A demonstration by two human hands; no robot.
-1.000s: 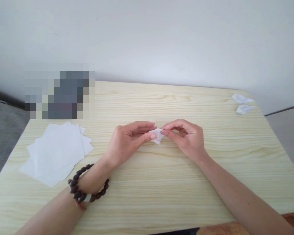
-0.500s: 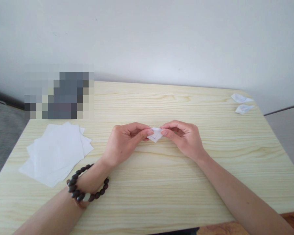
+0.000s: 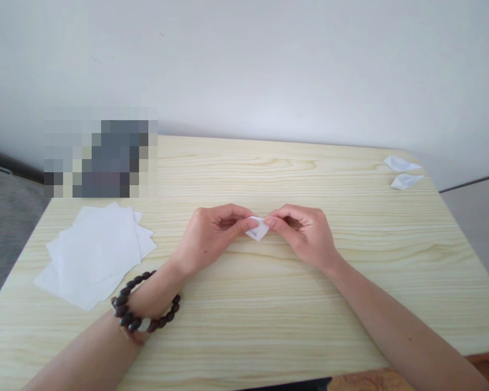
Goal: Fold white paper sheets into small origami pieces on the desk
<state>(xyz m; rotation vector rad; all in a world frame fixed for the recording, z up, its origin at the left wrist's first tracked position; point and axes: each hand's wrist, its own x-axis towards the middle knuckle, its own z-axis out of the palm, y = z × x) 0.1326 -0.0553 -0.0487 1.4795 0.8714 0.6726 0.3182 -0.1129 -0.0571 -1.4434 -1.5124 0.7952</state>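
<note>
Between my two hands is a small folded piece of white paper (image 3: 258,232), its lower corner pointing towards me. My left hand (image 3: 215,233) pinches its left side with the thumb in front and the fingers behind. On the right side, my right hand (image 3: 303,231) grips it between thumb and forefinger. The fingers cover much of the paper's upper part. A dark beaded bracelet (image 3: 124,304) circles my left wrist. Both hands are over the middle of the wood-grain table (image 3: 244,315).
Several loose sheets of white paper (image 3: 95,250) lie in a fanned pile at the left. Two folded white paper shapes, a rear one (image 3: 400,163) and a front one (image 3: 406,181), sit at the back right. A pixelated dark object (image 3: 112,160) is at the back left, before the wall (image 3: 269,65).
Both hands have shifted slightly towards me with the folded paper. The right thumb and forefinger have closed nearer together on its edge, and the paper's front face has changed its look.
</note>
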